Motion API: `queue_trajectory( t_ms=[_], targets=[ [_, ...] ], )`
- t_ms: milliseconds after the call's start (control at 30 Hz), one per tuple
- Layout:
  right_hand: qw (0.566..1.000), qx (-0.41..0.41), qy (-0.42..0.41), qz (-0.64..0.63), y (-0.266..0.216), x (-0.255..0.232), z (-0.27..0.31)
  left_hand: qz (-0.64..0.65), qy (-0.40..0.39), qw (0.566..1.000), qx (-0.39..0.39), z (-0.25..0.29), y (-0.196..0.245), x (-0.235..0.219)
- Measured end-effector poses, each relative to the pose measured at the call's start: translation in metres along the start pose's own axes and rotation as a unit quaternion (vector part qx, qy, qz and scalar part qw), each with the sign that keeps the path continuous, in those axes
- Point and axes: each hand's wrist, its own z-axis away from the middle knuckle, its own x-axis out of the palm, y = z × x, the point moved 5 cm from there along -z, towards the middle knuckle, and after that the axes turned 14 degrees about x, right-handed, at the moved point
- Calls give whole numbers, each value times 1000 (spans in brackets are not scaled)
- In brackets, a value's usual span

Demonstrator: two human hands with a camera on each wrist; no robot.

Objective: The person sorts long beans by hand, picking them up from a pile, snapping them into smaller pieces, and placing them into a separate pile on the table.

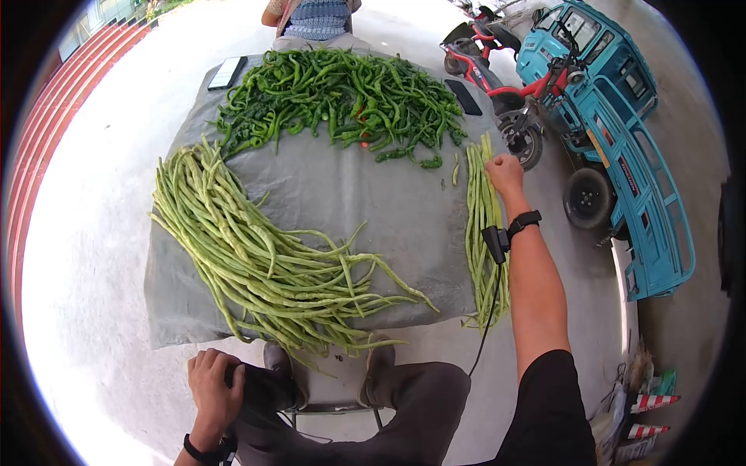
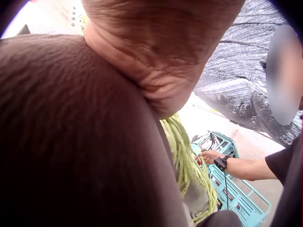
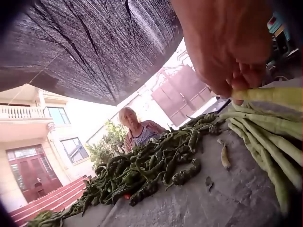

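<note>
At the table's right edge my right hand [image 1: 507,175] pinches the end of a yellowish long bean [image 3: 277,96], over a narrow row of long beans [image 1: 476,225] laid lengthwise. In the right wrist view the curled fingers [image 3: 239,78] close on that bean's tip, and the other beans fan out below it. My left hand [image 1: 215,388] rests on my left knee, fingers relaxed, holding nothing. A large heap of long beans [image 1: 233,225] covers the left and front of the table, some ends hanging over the front edge.
Green peppers [image 1: 334,93] are piled along the far side of the grey-covered table [image 1: 326,182]. One phone [image 1: 227,73] lies at the far left corner, another [image 1: 464,97] at the far right. A person [image 1: 315,19] sits opposite. A blue three-wheeled cart [image 1: 622,155] stands to the right.
</note>
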Motion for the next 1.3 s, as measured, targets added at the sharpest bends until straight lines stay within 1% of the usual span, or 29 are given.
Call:
queue_trajectory(
  t_ms=[100, 200, 233, 300, 400, 500, 567, 667, 700, 733, 800, 867, 900, 967, 1067, 1167, 1233, 1300],
  targets=[
    [998, -28, 39, 36, 2, 22, -2, 2, -9, 1000, -4, -4, -1, 4],
    [999, -15, 40, -1, 9, 28, 2, 8, -13, 1000, 6, -8, 0, 6],
    [999, -20, 48, 8, 10, 27, 3, 7, -12, 1000, 9, -9, 1, 6],
    [997, -29, 68, 26, 9, 20, 5, 5, -8, 1000, 16, -10, 4, 6],
    [998, -34, 58, 19, 5, 3, 11, 8, -2, 1000, 23, -8, 5, 7],
    [998, -29, 39, -29, 0, -21, 17, 15, 1, 999, 34, -4, 5, 9],
    [997, -39, 32, -53, 5, -37, 11, 17, -3, 999, 38, -5, 6, 12],
    [985, -87, -34, -145, -14, -83, 31, 9, -9, 999, 32, -1, 6, 7],
    [979, -34, -97, -176, -23, -105, 42, 12, -3, 999, 41, 1, 4, 7],
    [972, -4, -118, -202, -35, -126, 56, 18, 5, 998, 54, 2, 3, 8],
    [967, -40, -143, -206, -56, -172, 74, 17, 9, 999, 51, 5, 4, 7],
    [955, -50, -164, -243, -87, -223, 107, 23, 15, 998, 54, 7, 3, 8],
    [958, -63, -153, -235, -105, -250, 127, 26, 18, 998, 56, 9, 2, 8],
    [942, -135, -172, -254, -138, -295, 163, 25, 14, 997, 65, 10, 2, 9],
    [944, -171, -154, -237, -170, -333, 221, 22, 20, 997, 71, 11, 3, 10],
    [928, -184, -217, -239, -188, -317, 283, 29, 21, 998, 58, 13, 4, 8],
    [903, -141, -338, -226, -187, -276, 320, 27, 27, 998, 56, 15, 4, 7],
    [865, -103, -444, -209, -168, -223, 350, 30, 32, 998, 54, 16, 2, 8]
  ],
)
